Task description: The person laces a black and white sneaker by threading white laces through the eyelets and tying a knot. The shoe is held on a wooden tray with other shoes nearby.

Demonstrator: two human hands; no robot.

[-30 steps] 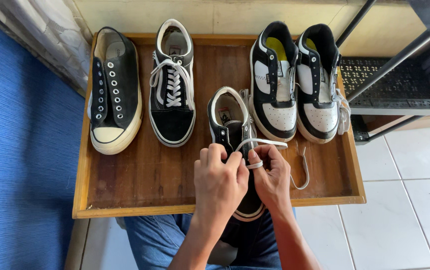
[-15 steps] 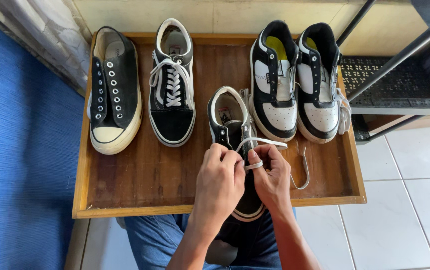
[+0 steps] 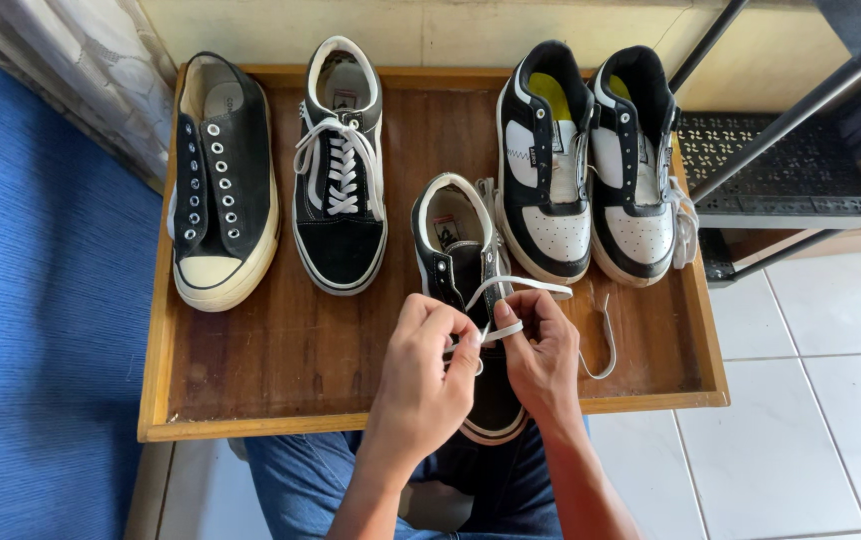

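Mat: blue mat fills the left of the frame.
Tray: wooden tray occupies the centre, its near rim over the person's knees.
Rack: dark metal rack at upper right, above white floor tiles.
Pair: black-and-white pair, upper right of tray, side by side and touching.
Unlaced shoe: black, cream-toed shoe, upper left of tray.
Laced shoe: black shoe with white lacing, just beside it.
Sneaker: black sneaker, centre, toe overhanging the near rim.
Left hand: fingers closed, pinching the lace over the sneaker's eyelets.
Right hand: fingers closed on the same lace; the loose end trails right across the tray.
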